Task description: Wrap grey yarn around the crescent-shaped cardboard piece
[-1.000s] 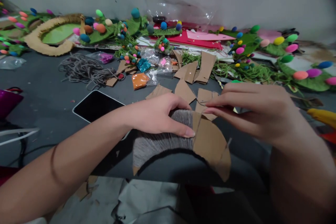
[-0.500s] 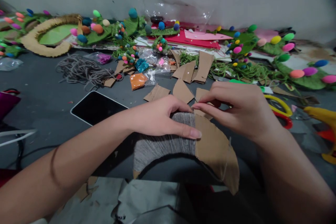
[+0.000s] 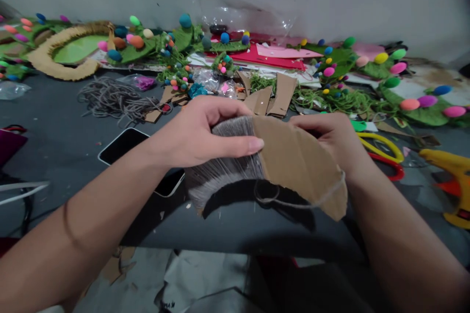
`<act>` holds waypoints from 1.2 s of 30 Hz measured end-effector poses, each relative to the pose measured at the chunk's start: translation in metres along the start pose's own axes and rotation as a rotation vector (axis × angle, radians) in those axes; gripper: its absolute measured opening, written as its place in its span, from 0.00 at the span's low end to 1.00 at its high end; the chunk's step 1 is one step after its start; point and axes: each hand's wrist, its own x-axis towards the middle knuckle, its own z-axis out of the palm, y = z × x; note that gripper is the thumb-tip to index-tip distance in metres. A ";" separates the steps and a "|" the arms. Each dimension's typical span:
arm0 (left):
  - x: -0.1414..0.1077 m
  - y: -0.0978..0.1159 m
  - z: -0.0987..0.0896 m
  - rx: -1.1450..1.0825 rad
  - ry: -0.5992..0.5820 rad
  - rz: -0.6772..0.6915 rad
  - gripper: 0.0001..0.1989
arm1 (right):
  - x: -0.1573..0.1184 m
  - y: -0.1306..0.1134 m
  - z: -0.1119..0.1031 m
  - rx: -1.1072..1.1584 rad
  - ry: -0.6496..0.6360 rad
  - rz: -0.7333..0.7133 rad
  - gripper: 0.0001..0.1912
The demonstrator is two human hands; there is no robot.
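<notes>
My left hand (image 3: 205, 142) grips a crescent-shaped cardboard piece (image 3: 293, 156), thumb on the front and fingers over the top edge. Tight grey yarn (image 3: 227, 171) is wound around the crescent's left half, while the right half is bare cardboard. A loose strand (image 3: 293, 205) loops below the inner edge and crosses the right tip. Behind the crescent's upper right side, my right hand (image 3: 334, 139) is closed with curled fingers. Its fingertips are hidden by the cardboard, so what they hold cannot be made out.
A phone (image 3: 123, 145) lies partly under my left forearm. Scissors (image 3: 385, 149) and a yellow glue gun (image 3: 448, 166) are at the right. Behind are a grey yarn tangle (image 3: 113, 98), cardboard scraps (image 3: 284, 93) and green pieces with coloured balls (image 3: 422, 100).
The crescent has been raised and tipped up off the table. My right hand went from pinching at its top edge to behind it. A loose yarn loop now hangs under the inner edge.
</notes>
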 end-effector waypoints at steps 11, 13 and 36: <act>0.007 -0.006 -0.030 0.064 0.307 0.152 0.19 | 0.001 0.029 -0.048 -0.500 0.040 0.257 0.20; 0.007 -0.007 -0.033 0.050 0.358 0.187 0.18 | 0.001 0.036 -0.056 -0.658 0.088 0.329 0.19; -0.003 -0.005 0.007 0.052 -0.134 0.021 0.43 | -0.006 -0.004 0.027 0.332 0.020 -0.263 0.13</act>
